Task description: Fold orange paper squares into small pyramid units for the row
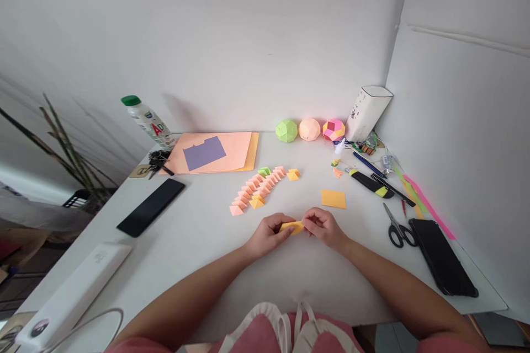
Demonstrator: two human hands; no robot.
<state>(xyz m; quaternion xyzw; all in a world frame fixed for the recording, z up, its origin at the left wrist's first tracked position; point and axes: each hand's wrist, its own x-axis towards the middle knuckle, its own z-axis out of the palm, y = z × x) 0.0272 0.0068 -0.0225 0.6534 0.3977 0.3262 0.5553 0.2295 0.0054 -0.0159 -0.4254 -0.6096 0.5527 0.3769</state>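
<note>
Between my two hands is a small piece of yellow-orange paper (293,226), low over the front middle of the desk. My left hand (271,236) pinches its left part between thumb and fingers. At its right end, the closed fingertips of my right hand (325,228) grip the same paper. A flat yellow-orange paper rectangle (333,199) lies just beyond my right hand. Past my left hand, two slanting rows of folded peach paper pieces (249,186) stand on the desk, with some green and orange ones among them. A single folded orange piece (293,174) sits beside the rows.
Three paper balls (309,129) line the wall. Glue (338,153), a cutter (369,182), scissors (398,227) and a phone (443,256) lie right. Left are peach sheets (238,149), a dark phone (151,207), a green-capped bottle (149,121) and a long white device (77,292).
</note>
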